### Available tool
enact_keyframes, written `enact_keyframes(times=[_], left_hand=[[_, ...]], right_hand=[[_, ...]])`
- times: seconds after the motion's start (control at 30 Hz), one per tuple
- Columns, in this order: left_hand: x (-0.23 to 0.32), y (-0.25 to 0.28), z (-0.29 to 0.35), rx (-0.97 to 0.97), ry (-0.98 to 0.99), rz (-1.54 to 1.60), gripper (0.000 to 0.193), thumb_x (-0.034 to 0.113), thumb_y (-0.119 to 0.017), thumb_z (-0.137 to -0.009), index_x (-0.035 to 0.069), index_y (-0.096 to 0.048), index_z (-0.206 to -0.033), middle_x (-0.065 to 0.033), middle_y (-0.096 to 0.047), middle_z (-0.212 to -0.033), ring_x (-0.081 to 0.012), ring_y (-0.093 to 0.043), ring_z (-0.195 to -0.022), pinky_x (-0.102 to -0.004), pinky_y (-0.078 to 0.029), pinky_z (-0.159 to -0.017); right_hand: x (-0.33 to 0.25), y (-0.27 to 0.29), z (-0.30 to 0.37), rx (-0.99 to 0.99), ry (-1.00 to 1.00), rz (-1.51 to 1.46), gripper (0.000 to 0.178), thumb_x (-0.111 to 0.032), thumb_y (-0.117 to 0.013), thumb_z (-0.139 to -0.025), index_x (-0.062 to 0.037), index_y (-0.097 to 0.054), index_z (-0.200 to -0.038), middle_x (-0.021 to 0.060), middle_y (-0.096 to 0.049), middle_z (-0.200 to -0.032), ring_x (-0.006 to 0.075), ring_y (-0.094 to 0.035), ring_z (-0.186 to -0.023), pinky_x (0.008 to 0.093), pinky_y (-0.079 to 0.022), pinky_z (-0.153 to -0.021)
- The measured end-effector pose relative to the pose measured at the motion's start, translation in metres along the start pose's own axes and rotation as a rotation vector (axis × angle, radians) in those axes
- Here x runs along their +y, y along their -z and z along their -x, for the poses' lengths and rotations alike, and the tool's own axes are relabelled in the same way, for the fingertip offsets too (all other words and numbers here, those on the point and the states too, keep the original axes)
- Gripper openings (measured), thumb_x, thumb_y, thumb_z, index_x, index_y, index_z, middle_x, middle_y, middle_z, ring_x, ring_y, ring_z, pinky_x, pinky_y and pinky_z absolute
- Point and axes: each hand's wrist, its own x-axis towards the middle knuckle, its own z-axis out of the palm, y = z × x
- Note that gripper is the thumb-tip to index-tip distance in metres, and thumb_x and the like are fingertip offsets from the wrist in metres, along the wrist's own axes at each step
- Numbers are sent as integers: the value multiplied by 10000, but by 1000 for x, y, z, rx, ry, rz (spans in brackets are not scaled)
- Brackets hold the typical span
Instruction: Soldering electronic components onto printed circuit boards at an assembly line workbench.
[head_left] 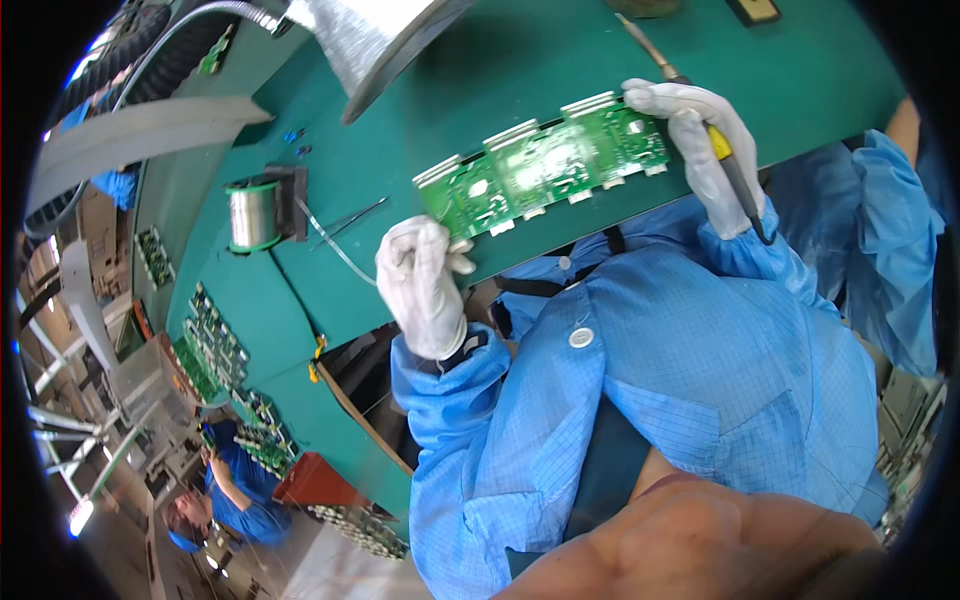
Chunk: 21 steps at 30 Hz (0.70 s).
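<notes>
A big green work table [560,70] holds a long green circuit board [545,165], a shiny spool of silver wire [250,213], thin metal tweezers [352,217] and more green boards [215,350]

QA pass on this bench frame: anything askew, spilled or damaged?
Nothing spilled or visibly damaged. The green circuit board panel is not flat on the green table: it is held between the left hand and right hand. The right hand also holds a soldering iron. Solder wire spool stands beside.
</notes>
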Motion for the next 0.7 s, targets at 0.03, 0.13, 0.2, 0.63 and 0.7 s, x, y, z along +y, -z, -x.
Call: enact_keyframes(times=[0.03,0.13,0.2,0.63,0.7], left_hand=[[1,-1,-1,-12,9,-12,177,129,-586,-987,-48,-576,-996,-149,-658,-770,-154,-575,-572,-253,-471,-576],[-1,2,-1,-26,-66,-111,189,149,-580,-999,-39,-581,-985,-150,-670,-776,-142,-568,-561,-252,-466,-574],[-2,2,-2,-38,-35,-82,201,165,-587,-999,-35,-586,-986,-149,-670,-768,-143,-572,-563,-256,-469,-580],[-3,0,3,67,-27,4,278,247,-574,-1010,-29,-593,-986,-161,-656,-721,-177,-611,-562,-252,-471,-590],[-3,4,4,78,-16,33,271,236,-576,-1005,-34,-594,-985,-157,-652,-711,-191,-615,-546,-250,-462,-558]], right_hand=[[1,2,0,-21,10,27,279,-243,-496,-1062,-24,-635,-1164,117,-702,-1145,203,-669,-1062,324,-517,-957],[6,4,-1,-64,40,126,248,-196,-510,-1055,-20,-639,-1172,120,-699,-1163,206,-674,-1057,316,-532,-935],[10,4,-1,-68,61,153,238,-182,-519,-1049,-22,-641,-1176,123,-700,-1163,212,-675,-1062,320,-536,-935],[10,-1,3,-43,72,195,223,-136,-556,-1025,-15,-642,-1192,152,-693,-1178,230,-686,-1054,339,-545,-934],[5,-7,3,-48,38,169,229,-139,-553,-1028,-7,-642,-1193,159,-686,-1191,222,-682,-1031,332,-542,-926]])
